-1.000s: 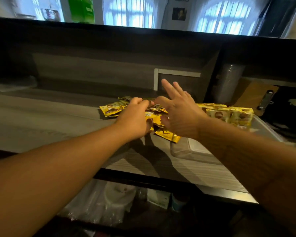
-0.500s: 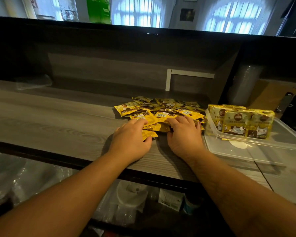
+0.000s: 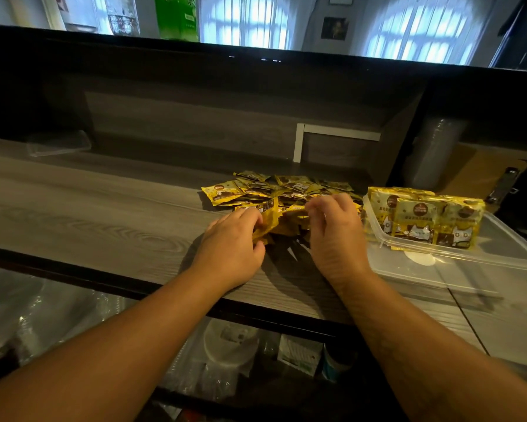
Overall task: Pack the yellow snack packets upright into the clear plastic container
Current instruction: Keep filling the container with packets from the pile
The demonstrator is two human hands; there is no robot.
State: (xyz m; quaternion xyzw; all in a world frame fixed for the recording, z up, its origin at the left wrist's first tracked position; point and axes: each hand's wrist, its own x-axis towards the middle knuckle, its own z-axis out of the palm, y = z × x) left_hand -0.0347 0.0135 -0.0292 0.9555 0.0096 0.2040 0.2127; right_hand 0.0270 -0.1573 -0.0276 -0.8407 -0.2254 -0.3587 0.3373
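Note:
A loose pile of yellow snack packets (image 3: 289, 185) lies flat on the grey wooden counter (image 3: 103, 214). My left hand (image 3: 231, 248) and my right hand (image 3: 332, 226) each grip an end of a small bunch of packets (image 3: 279, 217) at the pile's near edge, lifted slightly off the wood. To the right stands the clear plastic container (image 3: 469, 263), holding a row of upright yellow packets (image 3: 423, 217) against its far left side. The rest of the container's floor is bare.
A dark raised back wall runs behind the counter. A clear plastic lid (image 3: 58, 144) lies far left. A stack of clear cups (image 3: 435, 153) and a clipboard (image 3: 496, 184) stand at the right. Bagged plastic ware (image 3: 225, 345) sits on the shelf below.
Both hands dropped from above the pile to its near edge, pressed flat on the packets, then curled round a bunch and raised it slightly. The camera view shifted left and down.

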